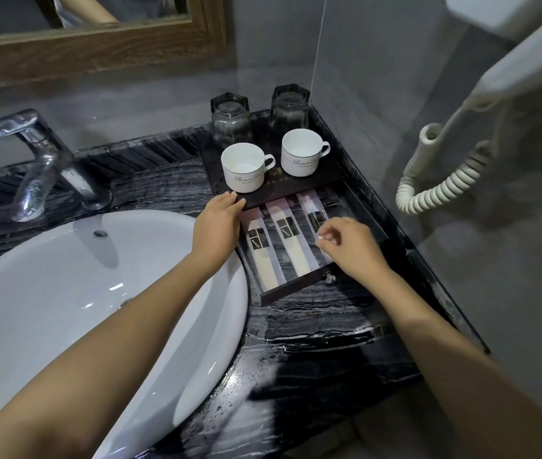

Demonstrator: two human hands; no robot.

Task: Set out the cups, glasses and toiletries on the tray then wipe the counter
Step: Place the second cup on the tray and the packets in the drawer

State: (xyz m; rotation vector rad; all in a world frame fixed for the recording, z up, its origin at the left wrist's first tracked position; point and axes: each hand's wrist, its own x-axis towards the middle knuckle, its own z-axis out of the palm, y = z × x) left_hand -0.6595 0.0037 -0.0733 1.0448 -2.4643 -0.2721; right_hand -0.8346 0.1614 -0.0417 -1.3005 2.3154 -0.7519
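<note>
- I take the dark tray [335, 167] as my landmark: it sits on the black marbled counter [312, 342], to the right of the white sink basin [64, 293], in the corner against the grey wall.
- At the back of the tray I see two glasses [230, 122] standing upside down, side by side.
- Just in front of them, on the tray's raised top, stand two white cups [244, 167], upright, handles pointing right.
- Below that top, the tray's drawer [299, 286] is pulled out toward me, its small knob at the front.
- In the drawer lie three long toiletry packets [284, 240], side by side, running front to back.
- My left hand [218, 223] rests at the tray's front left edge, fingers lightly spread and laid flat on the rim, closed on nothing that I can see.
- My right hand [349, 246] hovers over the drawer's right side, fingers curled in with thumb and forefinger pinched near the rightmost packet; I cannot tell whether they actually grip it.
- Left of the tray, behind the basin, stands the chrome tap [37, 160].
- Right of the tray, a coiled white cord [442, 183] hangs on the wall.
</note>
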